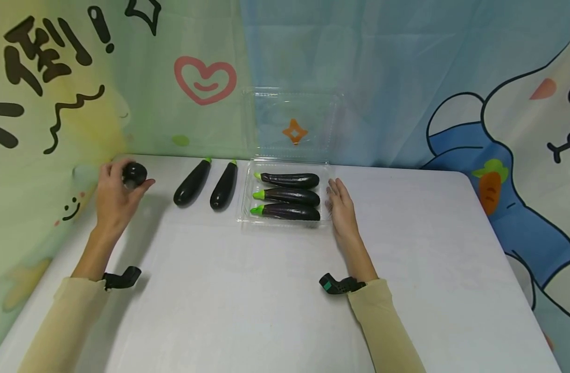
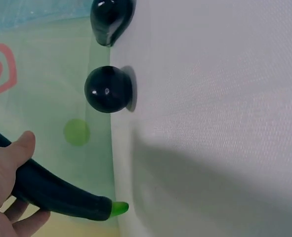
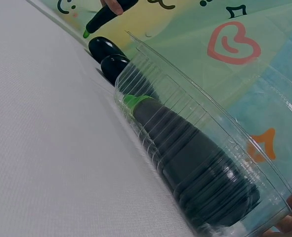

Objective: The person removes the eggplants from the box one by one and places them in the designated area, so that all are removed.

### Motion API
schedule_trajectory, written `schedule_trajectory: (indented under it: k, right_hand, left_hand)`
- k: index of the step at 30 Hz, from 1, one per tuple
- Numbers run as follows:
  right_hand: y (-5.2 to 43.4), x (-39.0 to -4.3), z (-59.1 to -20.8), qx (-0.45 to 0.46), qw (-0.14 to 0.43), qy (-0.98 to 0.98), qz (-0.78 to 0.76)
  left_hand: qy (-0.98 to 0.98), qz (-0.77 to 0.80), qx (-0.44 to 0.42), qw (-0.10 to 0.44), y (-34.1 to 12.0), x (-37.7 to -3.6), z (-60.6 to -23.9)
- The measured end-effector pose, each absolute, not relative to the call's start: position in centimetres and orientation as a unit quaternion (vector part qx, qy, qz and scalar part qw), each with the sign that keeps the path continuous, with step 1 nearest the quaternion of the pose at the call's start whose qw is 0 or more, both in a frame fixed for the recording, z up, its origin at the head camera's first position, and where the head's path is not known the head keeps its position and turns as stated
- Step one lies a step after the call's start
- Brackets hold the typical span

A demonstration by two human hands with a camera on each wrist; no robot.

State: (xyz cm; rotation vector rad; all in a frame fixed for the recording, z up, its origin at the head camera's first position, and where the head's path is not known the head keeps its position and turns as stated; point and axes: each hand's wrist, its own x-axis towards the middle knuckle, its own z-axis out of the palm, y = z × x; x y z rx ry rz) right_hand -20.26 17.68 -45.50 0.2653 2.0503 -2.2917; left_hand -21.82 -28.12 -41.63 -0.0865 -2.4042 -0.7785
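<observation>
**Left hand lifts an eggplant, right hand steadies the tray**

My left hand (image 1: 114,194) is curled round a glossy dark purple eggplant with a green stem cap (image 2: 52,190), thumb on top and fingers under it, held off the table well left of the clear plastic clamshell tray (image 1: 244,207). From the head view I only see its rounded butt end sticking out of the fist; the left wrist view shows the long body and the green tip.

Handling, as I judge it: light, firm, probably a plastic replica, with a slick shiny skin that could slide in a loose grip. Best hold is round the thick mid-body, not the narrow stem end.

My right hand (image 1: 341,207) lies flat and relaxed, fingers straight, holding nothing, touching or just beside the tray's right edge; I can't tell which.

Inside the tray are three long dark eggplants (image 1: 287,196), side by side, green caps pointing left. The tray's lid (image 1: 291,122) stands open behind them. Between the tray and my left hand, two more loose eggplants (image 1: 208,184) lie on the white table (image 1: 266,300), just left of the tray.
</observation>
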Motion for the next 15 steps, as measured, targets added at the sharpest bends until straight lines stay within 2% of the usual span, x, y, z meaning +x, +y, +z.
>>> schedule_trajectory:
  k: [9, 15]
  right_hand:
    - [17.83, -20.57, -46.71, 0.078, 0.015, 0.672, -0.736]
    - [17.92, -20.59, -46.71, 0.073, 0.017, 0.668, -0.741]
  left_hand:
    - [-0.897, -0.284, -0.031, 0.336, -28.37, -21.84, -41.77]
    - [-0.9, -0.292, 0.001, 0.323, -28.36, -21.5, -42.02]
